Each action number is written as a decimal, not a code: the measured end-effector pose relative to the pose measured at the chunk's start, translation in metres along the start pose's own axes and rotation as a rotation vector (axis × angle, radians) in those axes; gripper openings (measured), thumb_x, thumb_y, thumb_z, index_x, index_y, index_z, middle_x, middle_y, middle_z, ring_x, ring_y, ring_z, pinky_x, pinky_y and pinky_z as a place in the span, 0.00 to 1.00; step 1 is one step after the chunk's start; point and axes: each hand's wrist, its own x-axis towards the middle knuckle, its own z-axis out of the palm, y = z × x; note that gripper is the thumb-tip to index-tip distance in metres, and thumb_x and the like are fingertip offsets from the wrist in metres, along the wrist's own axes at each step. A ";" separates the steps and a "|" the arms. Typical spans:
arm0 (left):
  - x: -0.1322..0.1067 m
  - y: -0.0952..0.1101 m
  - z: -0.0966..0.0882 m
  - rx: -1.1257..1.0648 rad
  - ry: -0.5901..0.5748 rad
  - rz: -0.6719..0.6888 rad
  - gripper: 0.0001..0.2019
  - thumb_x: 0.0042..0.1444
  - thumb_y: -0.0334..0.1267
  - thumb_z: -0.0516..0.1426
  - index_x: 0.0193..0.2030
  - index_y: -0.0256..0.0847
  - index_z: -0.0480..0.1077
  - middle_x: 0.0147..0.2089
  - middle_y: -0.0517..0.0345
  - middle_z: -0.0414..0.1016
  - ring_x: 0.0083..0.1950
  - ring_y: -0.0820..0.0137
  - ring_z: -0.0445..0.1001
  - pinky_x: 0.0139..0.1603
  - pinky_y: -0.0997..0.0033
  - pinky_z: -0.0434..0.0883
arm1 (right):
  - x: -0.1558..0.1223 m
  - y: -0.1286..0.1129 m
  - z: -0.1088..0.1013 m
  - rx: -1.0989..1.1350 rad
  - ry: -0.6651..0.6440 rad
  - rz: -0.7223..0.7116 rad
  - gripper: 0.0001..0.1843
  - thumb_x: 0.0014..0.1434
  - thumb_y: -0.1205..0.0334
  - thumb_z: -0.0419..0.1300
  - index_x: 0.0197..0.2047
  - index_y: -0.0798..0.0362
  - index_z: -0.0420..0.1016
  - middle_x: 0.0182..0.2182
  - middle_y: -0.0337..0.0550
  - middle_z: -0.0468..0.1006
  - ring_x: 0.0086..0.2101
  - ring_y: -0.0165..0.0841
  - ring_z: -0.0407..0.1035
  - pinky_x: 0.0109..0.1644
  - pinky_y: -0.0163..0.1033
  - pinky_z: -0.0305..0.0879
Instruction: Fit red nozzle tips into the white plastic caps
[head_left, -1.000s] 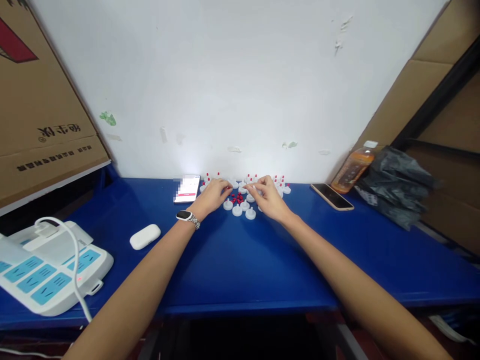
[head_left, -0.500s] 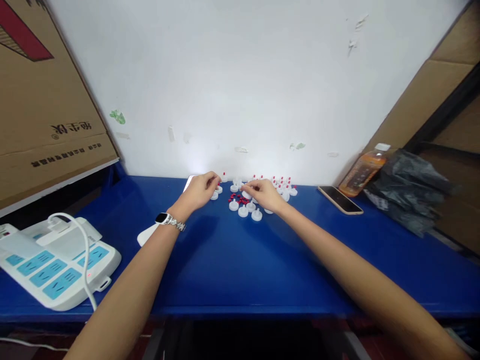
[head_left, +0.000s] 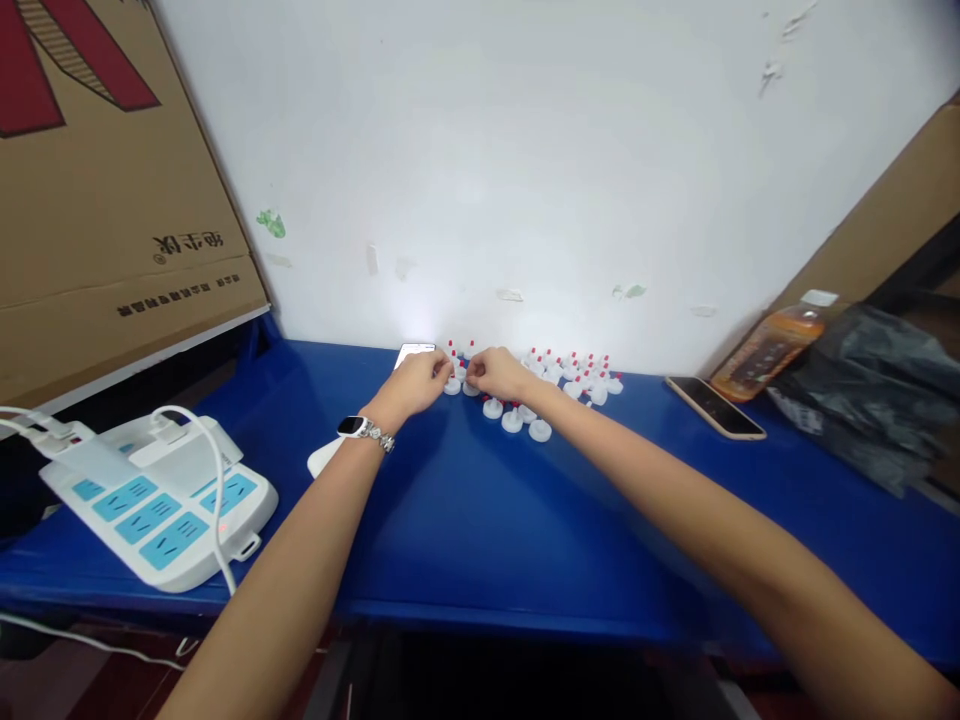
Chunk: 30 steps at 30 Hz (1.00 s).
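Your left hand [head_left: 421, 381]: fingers curled, thumb and fingertips near each other at the white caps [head_left: 452, 386] on the far side of the table [head_left: 517, 540]; too small to tell if they grip anything. Your right hand [head_left: 499, 374]: fingertips bunched just beside the same caps, facing your left; can't tell if a piece is pinched there.

More white caps, the front group [head_left: 540, 431], sit on the table below your right wrist, with bits of red partly hidden among them. Right group [head_left: 598, 395], many with red tips up, stands near the wall [head_left: 480, 180].

Watch [head_left: 350, 427] on your left wrist. Lit phone [head_left: 415, 350] behind your left hand, white case [head_left: 321, 458] partly behind your left forearm, power strip [head_left: 191, 555] further left. Right side: dark-screened phone [head_left: 716, 408], tilted bottle [head_left: 769, 350], black bag [head_left: 874, 390].
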 end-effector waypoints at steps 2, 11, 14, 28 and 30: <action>0.000 -0.001 0.001 -0.004 -0.006 0.002 0.12 0.62 0.40 0.50 0.30 0.40 0.68 0.28 0.56 0.73 0.27 0.70 0.66 0.29 0.70 0.56 | -0.003 0.002 0.000 -0.031 0.012 -0.018 0.07 0.53 0.67 0.62 0.35 0.57 0.81 0.29 0.43 0.81 0.29 0.30 0.71 0.34 0.32 0.61; -0.001 -0.001 0.007 -0.007 0.003 -0.028 0.11 0.63 0.40 0.50 0.35 0.40 0.72 0.31 0.54 0.76 0.30 0.67 0.70 0.31 0.70 0.61 | 0.027 0.025 -0.015 -0.167 0.133 0.201 0.13 0.59 0.60 0.58 0.43 0.53 0.81 0.39 0.50 0.82 0.39 0.37 0.75 0.45 0.37 0.66; -0.004 0.007 0.012 -0.013 0.002 -0.052 0.11 0.63 0.38 0.50 0.37 0.40 0.73 0.33 0.53 0.77 0.31 0.66 0.73 0.32 0.69 0.63 | 0.044 0.029 -0.012 -0.224 0.115 0.315 0.15 0.59 0.57 0.59 0.44 0.55 0.81 0.44 0.54 0.81 0.43 0.41 0.76 0.46 0.39 0.67; -0.007 0.021 0.013 -0.009 0.030 -0.025 0.13 0.65 0.41 0.50 0.39 0.40 0.74 0.37 0.51 0.79 0.36 0.64 0.75 0.37 0.67 0.65 | 0.069 0.022 0.013 -0.227 0.180 0.369 0.11 0.60 0.58 0.59 0.42 0.52 0.81 0.42 0.50 0.82 0.46 0.41 0.75 0.52 0.44 0.64; -0.007 0.022 0.012 -0.012 0.040 -0.036 0.13 0.65 0.42 0.50 0.39 0.40 0.74 0.37 0.52 0.79 0.36 0.65 0.75 0.36 0.67 0.65 | 0.066 0.023 0.009 -0.212 0.185 0.369 0.11 0.59 0.58 0.59 0.42 0.51 0.80 0.42 0.48 0.82 0.46 0.40 0.74 0.52 0.43 0.64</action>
